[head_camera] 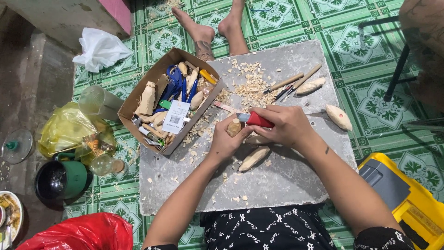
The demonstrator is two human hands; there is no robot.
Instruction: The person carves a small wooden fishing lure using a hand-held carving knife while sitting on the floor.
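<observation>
My left hand [225, 141] grips a small pale wooden piece [234, 127] over a grey stone slab [286, 180]. My right hand [286, 126] holds a red-handled carving knife [257, 119] whose blade points left, above the wooden piece. Under my hands lies another carved wooden blank [253, 158]. Wood shavings [249, 85] are scattered across the slab's far side. Two more carved blanks [311, 86] [339, 117] and wooden-handled carving tools [292, 83] lie at the slab's far right.
A cardboard box [138, 99] holding wooden pieces, blue-handled scissors and tools sits at the slab's left. Beside it are a clear cup [98, 102], yellow bag [69, 128], green mug [62, 178] and red bag [88, 234]. A yellow case [407, 199] lies right. Bare feet [203, 34] rest beyond the slab.
</observation>
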